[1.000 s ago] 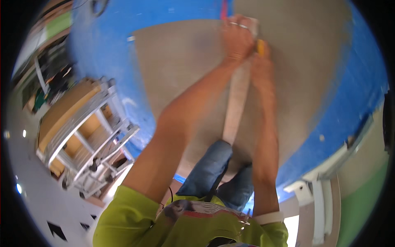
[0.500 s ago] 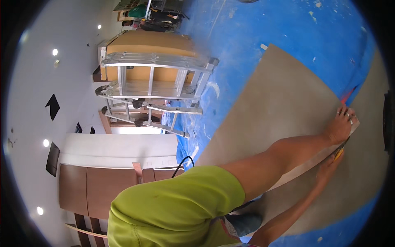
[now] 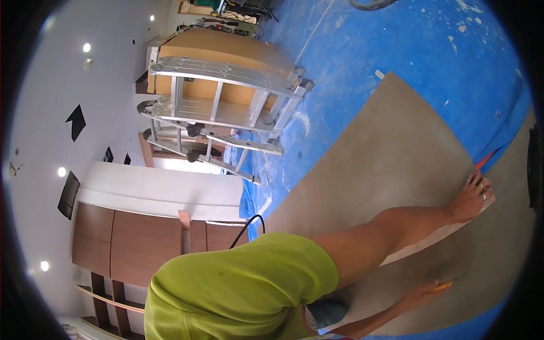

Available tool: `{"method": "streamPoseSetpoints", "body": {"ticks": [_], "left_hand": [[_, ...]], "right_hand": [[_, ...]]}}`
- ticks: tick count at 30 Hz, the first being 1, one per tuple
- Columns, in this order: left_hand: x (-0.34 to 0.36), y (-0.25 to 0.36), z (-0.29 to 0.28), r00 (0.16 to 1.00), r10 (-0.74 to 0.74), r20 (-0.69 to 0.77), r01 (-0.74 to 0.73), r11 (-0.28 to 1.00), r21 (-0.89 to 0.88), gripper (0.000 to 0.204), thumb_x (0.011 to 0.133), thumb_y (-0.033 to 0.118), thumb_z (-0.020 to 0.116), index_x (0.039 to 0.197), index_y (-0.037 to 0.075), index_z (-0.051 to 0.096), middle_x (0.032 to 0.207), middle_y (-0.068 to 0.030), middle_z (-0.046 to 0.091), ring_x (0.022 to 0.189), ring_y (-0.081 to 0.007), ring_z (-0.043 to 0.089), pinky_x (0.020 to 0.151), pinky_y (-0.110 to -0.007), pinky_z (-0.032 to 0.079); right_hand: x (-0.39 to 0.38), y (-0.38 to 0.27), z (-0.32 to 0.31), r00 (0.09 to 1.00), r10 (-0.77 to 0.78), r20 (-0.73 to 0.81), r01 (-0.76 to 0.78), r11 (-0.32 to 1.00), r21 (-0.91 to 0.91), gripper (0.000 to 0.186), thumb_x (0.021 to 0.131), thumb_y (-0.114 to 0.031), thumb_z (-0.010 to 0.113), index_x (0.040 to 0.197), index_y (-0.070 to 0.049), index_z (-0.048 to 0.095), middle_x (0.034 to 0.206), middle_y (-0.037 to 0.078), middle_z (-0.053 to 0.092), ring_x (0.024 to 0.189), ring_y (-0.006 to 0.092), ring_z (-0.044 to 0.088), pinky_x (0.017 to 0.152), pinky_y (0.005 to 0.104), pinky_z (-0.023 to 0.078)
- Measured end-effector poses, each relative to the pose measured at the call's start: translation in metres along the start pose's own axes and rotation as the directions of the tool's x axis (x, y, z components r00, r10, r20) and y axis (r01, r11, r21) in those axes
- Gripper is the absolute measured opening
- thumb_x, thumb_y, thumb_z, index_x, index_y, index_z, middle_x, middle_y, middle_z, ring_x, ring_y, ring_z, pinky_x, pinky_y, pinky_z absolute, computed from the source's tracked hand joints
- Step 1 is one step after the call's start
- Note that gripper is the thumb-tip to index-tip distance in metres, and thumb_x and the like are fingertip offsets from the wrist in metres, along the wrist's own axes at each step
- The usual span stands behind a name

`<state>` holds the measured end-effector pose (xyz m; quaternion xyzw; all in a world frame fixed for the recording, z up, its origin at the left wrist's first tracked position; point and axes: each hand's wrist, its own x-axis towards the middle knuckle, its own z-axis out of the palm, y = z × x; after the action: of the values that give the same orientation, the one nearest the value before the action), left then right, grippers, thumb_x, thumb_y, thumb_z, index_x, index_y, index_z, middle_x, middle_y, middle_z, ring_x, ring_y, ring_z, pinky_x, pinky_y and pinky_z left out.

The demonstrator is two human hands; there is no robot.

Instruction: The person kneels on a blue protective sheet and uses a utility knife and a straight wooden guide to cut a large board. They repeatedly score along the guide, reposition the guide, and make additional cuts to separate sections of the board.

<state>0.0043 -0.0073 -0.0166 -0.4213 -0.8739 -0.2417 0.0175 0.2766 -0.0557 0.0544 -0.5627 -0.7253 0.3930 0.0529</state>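
My left hand [image 3: 471, 198], with rings on its fingers, presses down with curled fingers on the end of a long pale wooden strip [image 3: 402, 256]. The strip lies across a large grey-brown sheet [image 3: 374, 170] on the blue floor covering, and my left forearm hides much of it. Below and beside the strip, my right hand [image 3: 425, 294] is closed round a yellow-handled knife [image 3: 443, 285] over the sheet, with its thin blade pointing right.
Blue floor covering [image 3: 442, 45] surrounds the sheet. Folded aluminium ladders [image 3: 221, 90] stand by large cardboard panels [image 3: 221, 45]. Brown cabinets [image 3: 139, 246] and shelving line the lower left. A black cable [image 3: 248, 223] loops beside me, and a dark hose [image 3: 371, 4] lies at the top.
My right hand with the knife has moved back along the strip toward me, away from my left hand, which stays on the strip's end. The view has swung round since the first frame.
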Motion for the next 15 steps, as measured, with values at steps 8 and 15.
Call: {"method": "streamPoseSetpoints", "body": {"ticks": [8, 15], "left_hand": [[0.007, 0.010, -0.002, 1.000, 0.016, -0.004, -0.016, 0.998, 0.067, 0.029, 0.076, 0.006, 0.062, 0.105, 0.003, 0.058, 0.120, -0.0195, 0.048, 0.120, -0.0432, 0.044, 0.106, -0.059, 0.032], [0.007, 0.008, -0.007, 0.999, 0.051, 0.006, -0.051, 0.992, 0.119, 0.030, 0.077, 0.010, 0.060, 0.106, 0.003, 0.059, 0.118, -0.0182, 0.047, 0.119, -0.0439, 0.044, 0.105, -0.058, 0.034]], "right_hand": [[0.049, 0.087, -0.067, 0.912, -0.123, -0.392, -0.004, 0.951, -0.308, 0.042, 0.106, -0.027, 0.054, 0.141, -0.004, 0.054, 0.126, 0.018, 0.065, 0.107, 0.0355, 0.066, 0.085, 0.0391, 0.056], [0.059, 0.129, -0.036, 0.769, -0.380, -0.514, -0.045, 0.770, -0.636, 0.038, 0.096, -0.019, 0.059, 0.133, -0.022, 0.064, 0.112, -0.001, 0.068, 0.096, 0.0232, 0.063, 0.079, 0.0457, 0.043]]}}
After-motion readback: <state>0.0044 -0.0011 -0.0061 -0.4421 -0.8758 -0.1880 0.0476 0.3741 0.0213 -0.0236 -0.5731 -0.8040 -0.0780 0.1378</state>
